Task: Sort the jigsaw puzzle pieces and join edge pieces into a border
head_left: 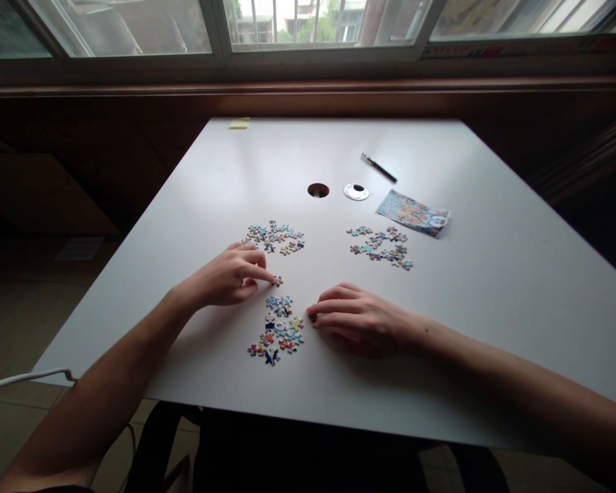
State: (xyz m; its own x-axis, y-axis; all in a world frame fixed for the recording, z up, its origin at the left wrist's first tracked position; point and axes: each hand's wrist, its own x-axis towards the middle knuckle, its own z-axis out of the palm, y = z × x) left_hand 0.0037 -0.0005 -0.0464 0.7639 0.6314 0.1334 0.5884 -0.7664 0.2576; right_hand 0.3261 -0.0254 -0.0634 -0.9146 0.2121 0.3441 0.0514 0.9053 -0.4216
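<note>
My left hand [233, 275] reaches in from the left with its index finger stretched out. The fingertip rests on a single puzzle piece [278, 281], and the other fingers are loosely curled. My right hand [362, 313] lies low over the table, fingers bent and close together. Something small and dark shows at its fingertips, too hidden to name. Between my hands and nearer to me is a group of loose puzzle pieces [282, 335]. Beyond my left hand spreads another pile of puzzle pieces [274, 236]; a third cluster of pieces [382, 246] lies beyond my right hand.
A creased picture sheet [414, 213] lies at the right, with a black pen [378, 167] behind it. The white table [185, 205] has a round hole [318, 191] beside a metal ring cover [356, 192]. A yellow note [239, 123] is at the far edge; a white cable [25, 378] hangs left.
</note>
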